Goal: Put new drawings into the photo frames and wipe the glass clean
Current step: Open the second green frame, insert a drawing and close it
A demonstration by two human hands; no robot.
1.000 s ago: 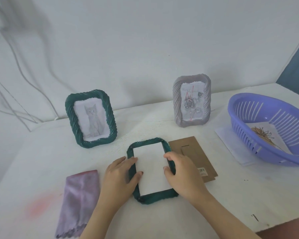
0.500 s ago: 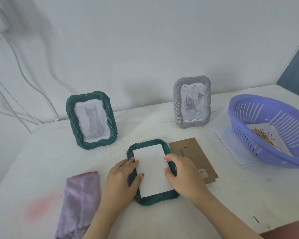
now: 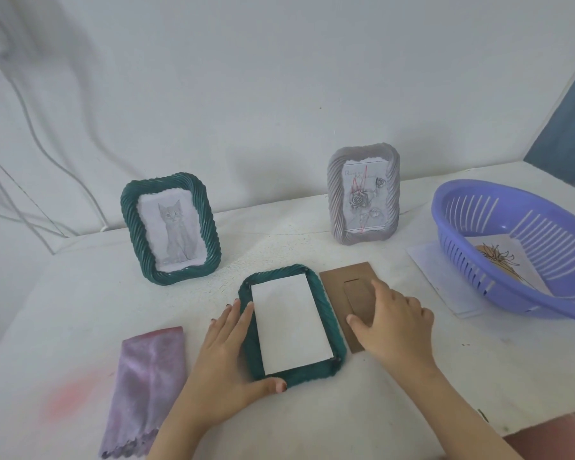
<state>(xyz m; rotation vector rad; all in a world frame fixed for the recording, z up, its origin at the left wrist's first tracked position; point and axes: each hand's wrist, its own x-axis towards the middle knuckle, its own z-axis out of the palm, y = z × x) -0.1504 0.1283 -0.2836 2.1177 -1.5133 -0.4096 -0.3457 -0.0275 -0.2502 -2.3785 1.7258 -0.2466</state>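
While the left hand lies flat steadying the face-down green frame and its paper sheet, the right hand rests spread-fingered on the cardboard backing. It should go in squarely, paper undisturbed.

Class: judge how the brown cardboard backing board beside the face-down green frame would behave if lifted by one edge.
Probably stiff: the backing board lies flat with straight edges, unlike the creased purple cloth. Likely light: it looks thin. Lying flush on the table, it may slide before lifting, and its cut stand flap might swing out.
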